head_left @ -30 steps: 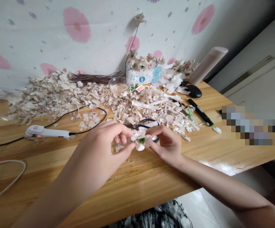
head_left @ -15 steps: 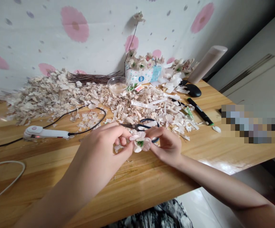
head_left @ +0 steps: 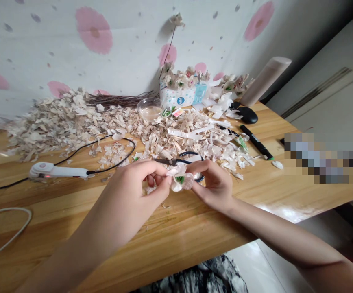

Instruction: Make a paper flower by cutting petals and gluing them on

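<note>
The left hand and right hand were both nearly closed, 2 pinches meeting on a petal flower with a green center, held in the air just above the table. Scissors lay just behind it, untouched. Light pressure at the fingertips suited such thin petals, sparing them creases, and kept the flower's center in plain sight. Beyond lay a heap of loose petals and a white corded tool.
</note>
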A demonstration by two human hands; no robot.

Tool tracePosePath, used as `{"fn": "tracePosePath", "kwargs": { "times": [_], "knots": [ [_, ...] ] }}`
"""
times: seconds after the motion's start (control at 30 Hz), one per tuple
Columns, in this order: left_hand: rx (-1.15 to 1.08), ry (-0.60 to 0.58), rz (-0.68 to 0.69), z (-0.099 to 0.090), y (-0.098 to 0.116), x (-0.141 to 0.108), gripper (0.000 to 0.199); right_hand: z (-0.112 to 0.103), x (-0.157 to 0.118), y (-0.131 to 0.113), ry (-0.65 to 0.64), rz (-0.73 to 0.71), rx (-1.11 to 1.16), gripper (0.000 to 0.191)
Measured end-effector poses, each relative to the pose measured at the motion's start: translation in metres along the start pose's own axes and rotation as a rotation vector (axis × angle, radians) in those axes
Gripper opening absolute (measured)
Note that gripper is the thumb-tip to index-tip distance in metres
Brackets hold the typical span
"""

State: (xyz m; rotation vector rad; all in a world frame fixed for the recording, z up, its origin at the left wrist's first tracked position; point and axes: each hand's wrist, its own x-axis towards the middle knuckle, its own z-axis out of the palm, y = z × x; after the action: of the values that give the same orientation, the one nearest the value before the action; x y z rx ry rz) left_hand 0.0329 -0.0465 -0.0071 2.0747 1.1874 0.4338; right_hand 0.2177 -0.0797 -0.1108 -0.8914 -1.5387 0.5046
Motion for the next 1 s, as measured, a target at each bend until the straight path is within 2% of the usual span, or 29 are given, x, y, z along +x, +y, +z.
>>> {"fn": "tracePosePath", "kwargs": {
  "times": [0.4,0.77,1.0],
  "knots": [
    [-0.004,0.003,0.056,-0.0021,-0.0005,0.0012,0.016,-0.0041,0.0043,0.0002,-0.028,-0.028,0.001,0.025],
    [0.056,0.074,0.112,-0.0013,-0.0048,-0.0008,0.010,-0.0046,0.0050,-0.0013,-0.080,-0.030,-0.031,0.023],
    [0.103,0.089,0.091,0.0002,-0.0037,-0.0024,0.011,-0.0042,0.0049,-0.0013,-0.096,-0.022,-0.020,0.020]
  ]
}}
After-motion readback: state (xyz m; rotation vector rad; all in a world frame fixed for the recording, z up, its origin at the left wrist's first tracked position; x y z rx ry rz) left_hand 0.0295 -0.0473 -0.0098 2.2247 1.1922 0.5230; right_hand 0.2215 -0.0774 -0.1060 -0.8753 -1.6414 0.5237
